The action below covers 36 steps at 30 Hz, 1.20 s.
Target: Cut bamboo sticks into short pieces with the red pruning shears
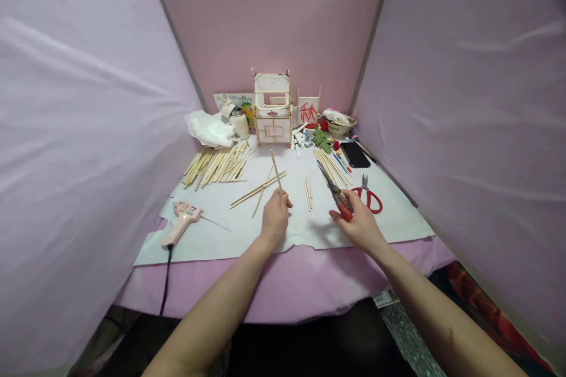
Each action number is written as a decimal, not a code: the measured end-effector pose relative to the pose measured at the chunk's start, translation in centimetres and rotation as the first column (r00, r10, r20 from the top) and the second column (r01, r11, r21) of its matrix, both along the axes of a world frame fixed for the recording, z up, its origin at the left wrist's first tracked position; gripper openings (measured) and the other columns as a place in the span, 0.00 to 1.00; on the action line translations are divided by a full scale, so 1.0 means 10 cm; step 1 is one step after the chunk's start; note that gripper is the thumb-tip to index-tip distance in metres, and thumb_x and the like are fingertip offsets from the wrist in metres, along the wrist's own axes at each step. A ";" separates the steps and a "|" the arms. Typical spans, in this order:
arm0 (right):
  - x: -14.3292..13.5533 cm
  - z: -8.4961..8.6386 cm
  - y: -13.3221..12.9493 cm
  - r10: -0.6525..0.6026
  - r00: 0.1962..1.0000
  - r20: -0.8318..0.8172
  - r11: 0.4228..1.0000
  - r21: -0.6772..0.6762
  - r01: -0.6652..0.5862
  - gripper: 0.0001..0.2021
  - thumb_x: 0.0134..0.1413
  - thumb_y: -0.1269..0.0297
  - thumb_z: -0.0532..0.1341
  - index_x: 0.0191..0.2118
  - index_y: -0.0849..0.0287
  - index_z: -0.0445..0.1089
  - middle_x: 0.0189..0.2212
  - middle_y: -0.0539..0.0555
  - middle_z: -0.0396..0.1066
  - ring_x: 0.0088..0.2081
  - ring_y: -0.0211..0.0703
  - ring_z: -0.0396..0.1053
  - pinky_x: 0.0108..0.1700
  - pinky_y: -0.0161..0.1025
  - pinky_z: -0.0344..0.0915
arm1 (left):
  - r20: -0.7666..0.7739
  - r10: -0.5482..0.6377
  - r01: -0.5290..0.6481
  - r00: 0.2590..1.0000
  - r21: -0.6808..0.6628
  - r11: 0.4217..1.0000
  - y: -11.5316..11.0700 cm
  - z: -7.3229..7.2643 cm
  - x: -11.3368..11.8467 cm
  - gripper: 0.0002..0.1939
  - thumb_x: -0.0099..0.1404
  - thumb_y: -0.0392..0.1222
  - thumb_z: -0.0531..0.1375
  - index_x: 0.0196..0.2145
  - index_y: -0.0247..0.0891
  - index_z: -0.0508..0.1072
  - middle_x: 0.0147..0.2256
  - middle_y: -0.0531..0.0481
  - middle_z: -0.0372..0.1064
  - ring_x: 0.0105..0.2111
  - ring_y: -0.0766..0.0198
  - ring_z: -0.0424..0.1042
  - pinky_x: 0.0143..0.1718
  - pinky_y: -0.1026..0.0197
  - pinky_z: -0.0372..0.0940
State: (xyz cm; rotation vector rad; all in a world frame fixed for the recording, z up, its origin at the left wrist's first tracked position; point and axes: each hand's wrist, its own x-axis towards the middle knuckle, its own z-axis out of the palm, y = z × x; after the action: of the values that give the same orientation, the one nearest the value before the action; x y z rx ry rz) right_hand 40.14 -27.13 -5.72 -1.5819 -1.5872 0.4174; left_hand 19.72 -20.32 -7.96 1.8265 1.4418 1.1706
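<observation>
My left hand is closed round the lower end of a thin wooden stick, which points up and away from me. Pliers with red handles and long dark jaws rest in my right hand, their tips pointing away and to the left. Several loose sticks lie crossed just left of and beyond my left hand. Short sticks lie on the white sheet between the two hands. Red-handled scissors lie right beside my right hand.
A pink glue gun with a black cord lies at left. Beyond it is a pile of sticks. A stick-built frame stands at the back. A phone, longer sticks and a bowl are at right.
</observation>
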 end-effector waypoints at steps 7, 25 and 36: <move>0.06 -0.03 -0.02 0.038 0.990 0.138 0.999 -0.003 -0.038 0.20 0.50 0.62 0.59 0.50 0.59 0.61 0.44 0.59 0.68 0.44 0.50 0.68 0.46 0.44 0.63 | -0.059 0.025 -0.022 0.998 0.049 0.999 0.03 -0.01 0.01 0.13 0.69 0.41 0.46 0.28 0.40 0.63 0.27 0.53 0.63 0.29 0.64 0.64 0.33 0.61 0.57; -0.35 0.34 -0.08 0.000 0.693 0.721 0.998 -0.043 0.045 0.24 0.49 0.63 0.57 0.53 0.65 0.60 0.42 0.64 0.65 0.43 0.56 0.60 0.44 0.45 0.52 | -0.061 0.052 -0.056 0.997 -0.061 0.997 -0.03 0.00 0.10 0.10 0.68 0.36 0.46 0.34 0.39 0.65 0.32 0.50 0.73 0.32 0.63 0.70 0.35 0.61 0.60; -0.50 0.46 -0.13 -0.003 0.643 0.765 0.998 -0.038 0.049 0.23 0.48 0.65 0.57 0.52 0.67 0.60 0.42 0.64 0.64 0.43 0.58 0.60 0.43 0.47 0.51 | -0.127 0.089 -0.102 0.988 -0.098 0.990 -0.06 0.01 0.11 0.11 0.68 0.37 0.48 0.43 0.39 0.69 0.34 0.46 0.75 0.34 0.58 0.73 0.35 0.61 0.61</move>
State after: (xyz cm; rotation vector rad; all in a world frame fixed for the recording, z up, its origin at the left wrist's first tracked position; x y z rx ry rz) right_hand 35.18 -28.47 -1.16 -1.9608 -2.1797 -0.3076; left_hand 20.79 -20.95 -7.88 1.8015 1.6442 1.0222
